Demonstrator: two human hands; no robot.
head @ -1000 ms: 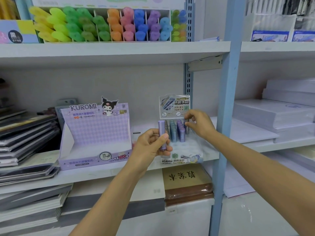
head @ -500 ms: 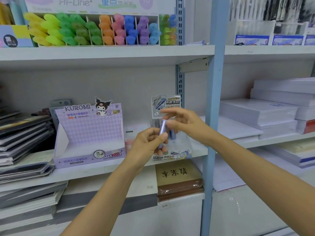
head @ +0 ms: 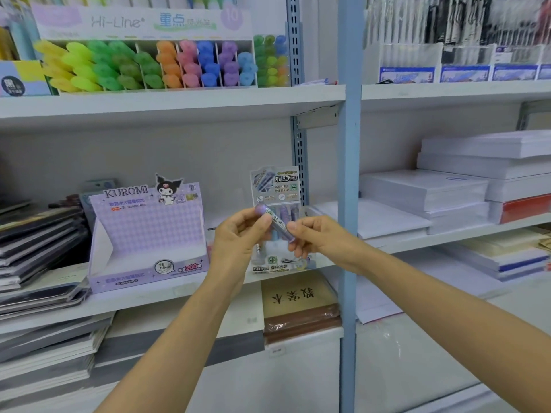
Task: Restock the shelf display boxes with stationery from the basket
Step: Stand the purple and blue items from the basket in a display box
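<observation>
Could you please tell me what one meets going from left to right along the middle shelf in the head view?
A stack of dark notebooks, Kuromi display box, left hand, purple tube, right hand, blue shelf post, white paper reams.

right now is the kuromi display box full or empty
Empty, as far as shows: the Kuromi display box has a bare white floor, no tubes above its front lip.
</observation>
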